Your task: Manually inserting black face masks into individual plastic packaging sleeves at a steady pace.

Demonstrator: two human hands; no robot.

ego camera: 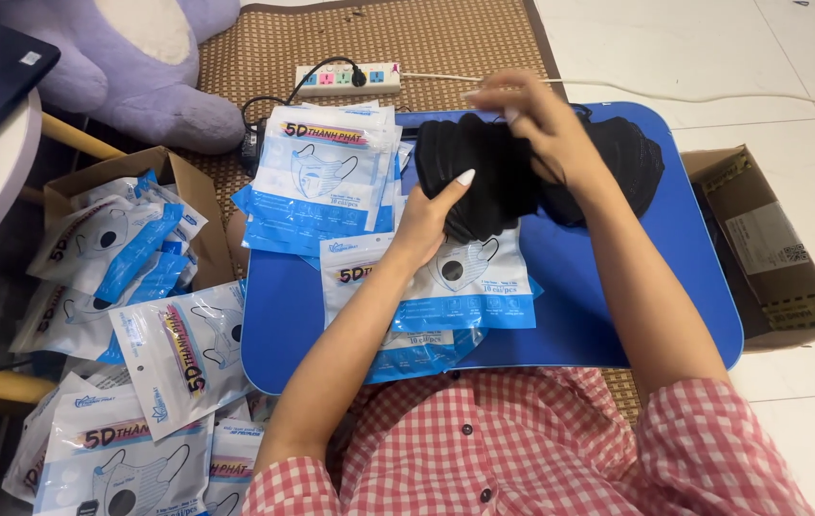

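Black face masks (484,177) sit in a stack near the top middle of the frame, over our blue lap table (608,306). Our left hand (431,215) is clamped on the stack from below. Our right hand (541,124) pinches its top edge. We think they are soft, light and floppy, so holding both ends keeps them together. White and blue mask packets (469,277) lie under them.

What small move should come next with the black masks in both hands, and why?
Probably lower the stack of black masks toward the empty pouch just beneath. The left hand grips the stack's near edge and the right hand pinches its top, so the masks look gathered, and the pouch lies flat on the blue tray directly below.
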